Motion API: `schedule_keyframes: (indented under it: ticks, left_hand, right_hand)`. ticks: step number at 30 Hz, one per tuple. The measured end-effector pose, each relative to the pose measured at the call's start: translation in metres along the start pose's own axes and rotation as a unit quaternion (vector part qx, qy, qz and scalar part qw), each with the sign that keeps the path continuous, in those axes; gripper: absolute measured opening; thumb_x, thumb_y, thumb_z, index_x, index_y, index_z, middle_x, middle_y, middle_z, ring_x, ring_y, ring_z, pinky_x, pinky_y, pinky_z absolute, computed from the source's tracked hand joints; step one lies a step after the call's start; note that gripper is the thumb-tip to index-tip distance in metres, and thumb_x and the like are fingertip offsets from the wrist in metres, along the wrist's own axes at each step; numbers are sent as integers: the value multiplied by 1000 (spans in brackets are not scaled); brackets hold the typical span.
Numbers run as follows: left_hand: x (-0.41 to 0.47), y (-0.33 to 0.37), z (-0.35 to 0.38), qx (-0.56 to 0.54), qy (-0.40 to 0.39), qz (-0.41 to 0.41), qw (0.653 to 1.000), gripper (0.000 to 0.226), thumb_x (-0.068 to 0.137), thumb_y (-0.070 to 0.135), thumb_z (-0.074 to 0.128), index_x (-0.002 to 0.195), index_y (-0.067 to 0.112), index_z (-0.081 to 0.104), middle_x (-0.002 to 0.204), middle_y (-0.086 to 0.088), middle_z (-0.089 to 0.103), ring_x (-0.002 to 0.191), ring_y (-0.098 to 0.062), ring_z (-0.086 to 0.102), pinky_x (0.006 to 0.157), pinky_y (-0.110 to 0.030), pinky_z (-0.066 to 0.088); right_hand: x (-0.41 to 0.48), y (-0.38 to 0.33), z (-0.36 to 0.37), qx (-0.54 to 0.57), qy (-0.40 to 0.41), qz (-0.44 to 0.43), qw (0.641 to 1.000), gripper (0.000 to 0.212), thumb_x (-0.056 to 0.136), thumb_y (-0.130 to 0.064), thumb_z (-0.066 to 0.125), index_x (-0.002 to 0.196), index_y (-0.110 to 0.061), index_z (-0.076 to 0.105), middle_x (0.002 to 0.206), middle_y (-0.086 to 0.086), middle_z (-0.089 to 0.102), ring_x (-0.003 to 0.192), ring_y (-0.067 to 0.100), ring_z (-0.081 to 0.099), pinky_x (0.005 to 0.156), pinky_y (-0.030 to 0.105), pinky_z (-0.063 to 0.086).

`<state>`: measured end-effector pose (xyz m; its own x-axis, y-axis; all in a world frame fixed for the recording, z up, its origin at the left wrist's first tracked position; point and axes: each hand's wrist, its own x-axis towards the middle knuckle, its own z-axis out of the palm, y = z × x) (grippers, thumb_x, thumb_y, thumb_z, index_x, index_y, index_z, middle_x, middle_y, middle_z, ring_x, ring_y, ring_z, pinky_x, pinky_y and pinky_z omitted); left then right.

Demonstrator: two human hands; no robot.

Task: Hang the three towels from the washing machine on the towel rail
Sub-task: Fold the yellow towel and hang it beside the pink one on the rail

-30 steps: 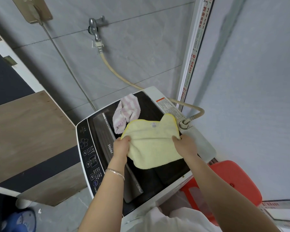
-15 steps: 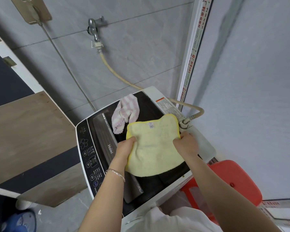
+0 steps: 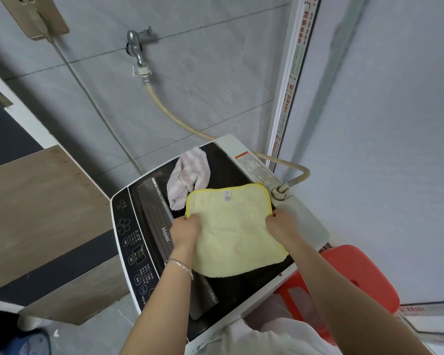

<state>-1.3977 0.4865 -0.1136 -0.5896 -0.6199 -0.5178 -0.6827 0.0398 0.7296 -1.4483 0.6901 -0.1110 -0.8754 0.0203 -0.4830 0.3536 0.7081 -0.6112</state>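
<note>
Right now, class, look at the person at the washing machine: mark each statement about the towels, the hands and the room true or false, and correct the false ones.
1. Both hands hold the yellow towel. True: the left hand and the right hand each grip a side edge.
2. The pink striped towel hangs on a rail. False: it lies crumpled on the washing machine lid.
3. A hose runs from the wall tap toward the machine. True.
4. The stool beside the machine is blue. False: it is red.
5. The bracelet is on the right wrist. False: it is on the left.
</note>
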Motion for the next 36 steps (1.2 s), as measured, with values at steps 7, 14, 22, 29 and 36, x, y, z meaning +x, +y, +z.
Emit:
schedule_keyframes:
  ticks: [7, 14, 22, 29, 36]
  left_hand:
    - [6, -2, -6, 18, 13, -29, 999, 23, 84, 6, 48, 61, 7, 44, 71, -7, 48, 76, -27, 46, 62, -27, 36]
    - [12, -3, -12, 6, 65, -10, 998, 31, 79, 13, 54, 54, 13, 36, 59, -1, 40, 55, -23, 38, 47, -23, 29]
    - [13, -7, -19, -14, 57, -8, 998, 15, 81, 11, 53, 95, 9, 48, 99, -9, 52, 85, -27, 49, 71, -28, 38]
    - [24, -5, -16, -10, -4, -30, 1000, 47, 75, 25, 62, 114, 2, 49, 120, -17, 57, 110, -34, 55, 79, -32, 43]
    - [29, -5, -21, -1, 34, -18, 999, 39, 85, 10, 45, 124, 1, 49, 124, -19, 55, 113, -35, 53, 83, -32, 42]
  right_hand:
    - [5, -7, 2, 34, 16, 26, 999, 28, 86, -7, 39, 59, -13, 33, 62, 0, 36, 55, 12, 35, 50, 23, 25]
    - [7, -8, 10, -36, 43, -30, 998, 32, 93, -23, 40, 63, -17, 31, 62, -2, 39, 55, 11, 37, 49, 25, 26]
    - [2, -16, 14, -38, 37, -76, 996, 23, 77, -1, 48, 97, -12, 52, 81, 3, 52, 76, 21, 51, 52, 25, 34]
    - [9, -40, 17, 39, -46, -131, 990, 28, 85, -24, 60, 109, -10, 60, 91, -3, 58, 88, 15, 55, 67, 24, 40]
    - [3, -42, 16, 89, -187, -116, 972, 16, 60, -12, 48, 69, -1, 54, 65, 0, 42, 61, 16, 40, 58, 27, 28]
